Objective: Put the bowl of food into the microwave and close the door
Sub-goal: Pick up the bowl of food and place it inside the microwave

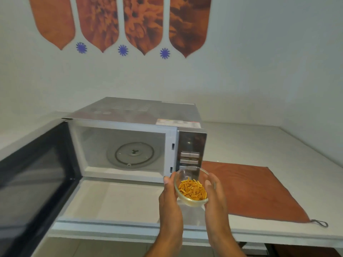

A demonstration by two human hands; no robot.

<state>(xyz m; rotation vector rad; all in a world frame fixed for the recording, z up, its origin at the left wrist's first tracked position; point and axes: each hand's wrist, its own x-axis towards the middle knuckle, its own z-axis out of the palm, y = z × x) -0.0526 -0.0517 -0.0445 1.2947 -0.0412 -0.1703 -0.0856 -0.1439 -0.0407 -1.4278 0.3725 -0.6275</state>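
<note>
A clear glass bowl (192,188) holds orange-yellow strips of food. My left hand (169,199) grips its left side and my right hand (215,197) grips its right side. The bowl hangs above the counter, in front of the control panel (191,151) of a silver microwave (133,112). The microwave's dark door (35,173) stands swung wide to the left. Inside the white cavity lies a round glass turntable (131,154) with nothing on it.
A rust-brown cloth (250,190) lies flat on the white counter (259,141) to the right of the microwave. The counter's front edge (130,229) runs below my hands. A white wall with brown decorations (118,21) rises behind.
</note>
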